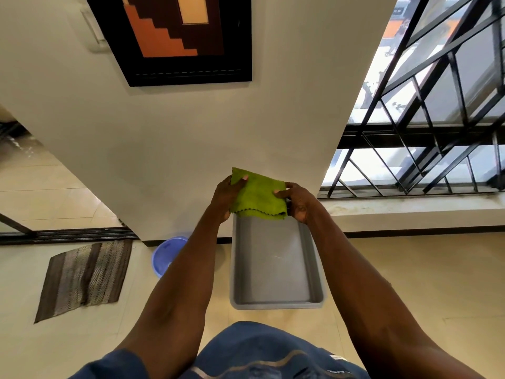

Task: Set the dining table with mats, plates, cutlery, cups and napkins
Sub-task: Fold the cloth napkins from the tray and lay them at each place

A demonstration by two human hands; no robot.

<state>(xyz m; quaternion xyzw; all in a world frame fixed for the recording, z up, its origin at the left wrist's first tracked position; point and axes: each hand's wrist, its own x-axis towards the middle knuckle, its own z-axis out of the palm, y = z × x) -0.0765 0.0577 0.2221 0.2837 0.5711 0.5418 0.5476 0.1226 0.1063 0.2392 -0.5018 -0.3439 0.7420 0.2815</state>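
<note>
**Green cloth held in both hands above a grey tray**

A folded green cloth [258, 195] is held out in front of the body, gripped at both sides. The left hand [226, 196] is closed on the cloth's left edge, thumb laid over the top face and fingers tucked beneath. The right hand [299, 202] is closed on the right edge, thumb pressed on top and fingers curled round the fold. The cloth is doubled over, its scalloped hem hanging at the near side.

Below the cloth, a grey tray [317, 272] is seen on the tiled floor [410, 269], its far end hidden behind the cloth and hands. A blue basin [165, 258] is partly hidden by the left forearm, just beside the tray. A striped mat [84, 277] lies well to the left. A framed picture [175, 39] hangs on the wall [191, 127], and a barred window [437, 119] is seen to the right.
</note>
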